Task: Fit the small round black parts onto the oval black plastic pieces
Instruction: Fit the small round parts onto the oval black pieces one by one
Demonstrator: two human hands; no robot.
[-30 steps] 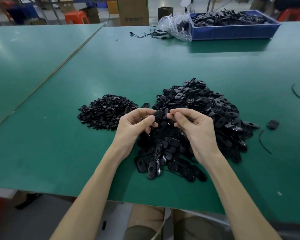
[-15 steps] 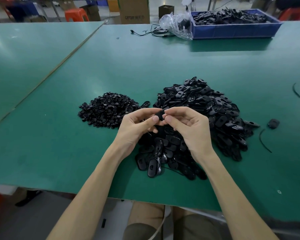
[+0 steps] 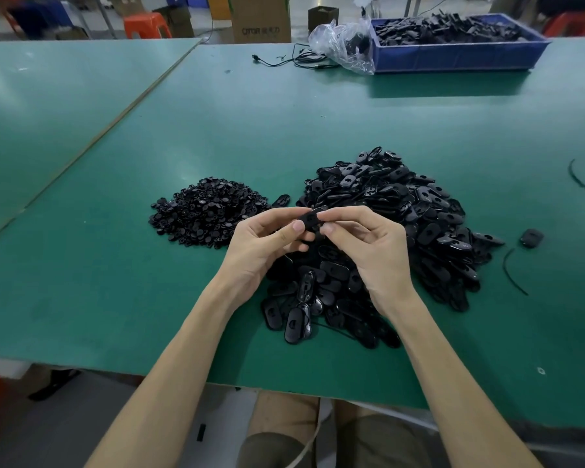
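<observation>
Starting at the left of the green table [image 3: 115,298], we find the heap of small round black parts [image 3: 210,216], lying loose and just beside the work. Next comes our left hand [image 3: 260,244], raised a little above the table. Its thumb and curled fingers pinch one oval black plastic piece [image 3: 309,221] by its left end. Our right hand [image 3: 375,251] meets it from the other side, with thumb and forefinger closed on the piece's right end. Whether a round part sits under those fingertips we cannot tell, because the fingers cover that spot.

Beneath and to the right of both hands spreads the heap of oval pieces [image 3: 419,228], much larger than the round-part heap and touching neither hand. From this view we cannot sort fitted ovals from bare ones. Many show a dark opening in the middle, which suggests to us that they are unfitted.

Further right a lone black part [image 3: 531,238] lies apart from the heap, between two thin black strips [image 3: 514,275]. At the far right edge a blue bin [image 3: 460,57] holds more black pieces.

Our judgement is that one piece is mid-assembly. With both heaps so full, most of the job lies ahead.
</observation>
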